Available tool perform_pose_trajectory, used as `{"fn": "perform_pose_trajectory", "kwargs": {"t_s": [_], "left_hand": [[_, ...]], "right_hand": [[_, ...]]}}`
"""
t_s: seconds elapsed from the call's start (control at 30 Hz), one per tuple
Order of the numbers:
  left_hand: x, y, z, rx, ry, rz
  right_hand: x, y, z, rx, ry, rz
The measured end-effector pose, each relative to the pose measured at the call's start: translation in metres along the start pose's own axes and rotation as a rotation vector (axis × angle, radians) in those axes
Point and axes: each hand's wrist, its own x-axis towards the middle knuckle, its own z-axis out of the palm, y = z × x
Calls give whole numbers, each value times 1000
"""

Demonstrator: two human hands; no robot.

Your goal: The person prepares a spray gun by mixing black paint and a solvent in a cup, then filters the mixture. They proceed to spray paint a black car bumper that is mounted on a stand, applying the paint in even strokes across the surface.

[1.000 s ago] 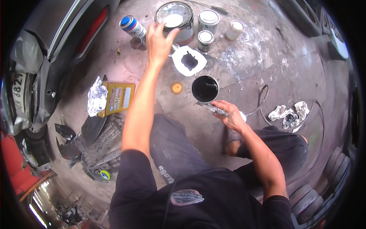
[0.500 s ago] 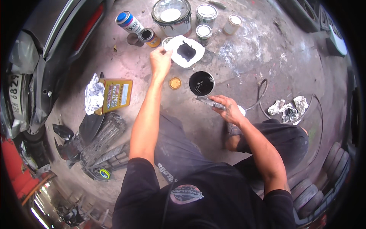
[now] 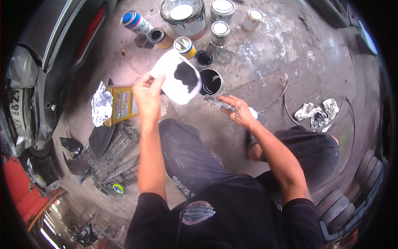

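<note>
My left hand (image 3: 149, 91) grips a white sheet (image 3: 169, 83) by its edge, raised and tilted, with a large black paint patch in its middle. My right hand (image 3: 237, 111) is closed round a metal spray gun (image 3: 219, 103), whose round cup (image 3: 210, 81) of black liquid stands just right of the sheet. Behind them are a small open can (image 3: 204, 59) of black paint with a stick in it, a yellow-labelled tin (image 3: 185, 48), an orange-labelled open can (image 3: 161, 39), a blue-capped can (image 3: 137, 24) and a large paint bucket (image 3: 188, 25).
A gold rectangular thinner can (image 3: 122, 113) with a white rag (image 3: 101, 106) stands left. Car body (image 3: 49, 58) lines the left edge, black plastic parts (image 3: 105, 153) below. A hose (image 3: 285, 99), crumpled rags (image 3: 317, 112) and stacked tyres (image 3: 333, 211) are on the right.
My left hand took hold of the white sheet and lifted it toward me and leftward, uncovering cans behind. The cup in my right hand shifted slightly left and up.
</note>
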Motion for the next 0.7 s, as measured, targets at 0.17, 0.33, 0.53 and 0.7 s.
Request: {"fn": "perform_pose_trajectory", "kwargs": {"t_s": [0.17, 0.33, 0.53, 0.7], "left_hand": [[-19, -35, 19, 168, -44, 20], [-25, -48, 31, 301, 16, -84], [-29, -71, 25, 306, -1, -75], [-29, -85, 15, 457, 34, -107]], "right_hand": [[7, 15, 21, 46, 42, -9], [9, 17, 30, 90, 46, 3], [15, 23, 44, 60, 14, -68], [24, 34, 58, 133, -63, -31]]}}
